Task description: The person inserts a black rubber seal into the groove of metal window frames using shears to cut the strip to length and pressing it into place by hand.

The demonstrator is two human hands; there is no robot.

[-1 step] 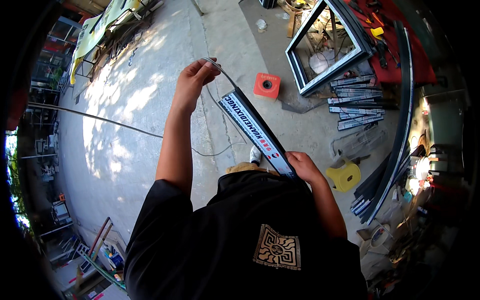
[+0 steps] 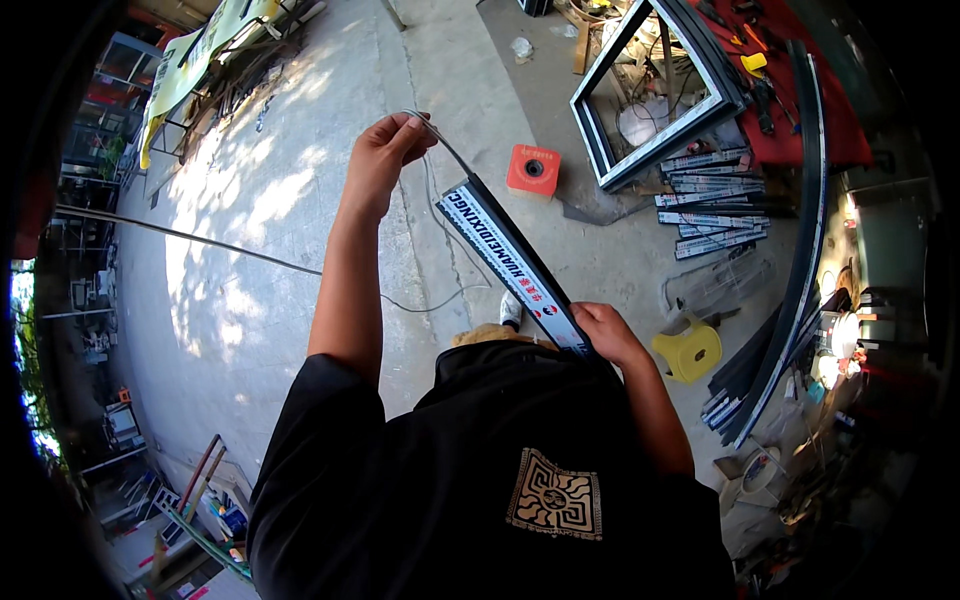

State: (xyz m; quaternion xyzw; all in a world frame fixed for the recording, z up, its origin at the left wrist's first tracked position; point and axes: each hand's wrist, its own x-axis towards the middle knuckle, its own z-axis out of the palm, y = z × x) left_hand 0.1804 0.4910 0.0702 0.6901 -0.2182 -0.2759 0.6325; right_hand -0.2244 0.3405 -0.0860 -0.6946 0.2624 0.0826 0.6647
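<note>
A grey flexible strip, like a sealing strip (image 2: 454,151), is pinched between the thumb and fingers of my left hand (image 2: 378,165). From there it bends down to the upper end of a dark profile bar (image 2: 505,255) with white printed film on its face. Its loose tail hangs below my left hand and curls over the floor. Wrapped round the bar's lower part is my right hand (image 2: 611,335), thumb on the film side. The bar slants in front of my body, and its near end is hidden against my black shirt.
Right of the bar lie a red square box (image 2: 534,171), a yellow stool (image 2: 690,352) and a stack of short profiles (image 2: 712,205). A dark window frame (image 2: 718,100) stands by a red tool-covered cloth (image 2: 820,130). A long curved profile (image 2: 808,240) borders the right. A long rod (image 2: 200,236) extends leftward.
My left hand has shifted slightly left with the strip, and the strip's hanging tail has swung a little. My right hand and the bar look unchanged.
</note>
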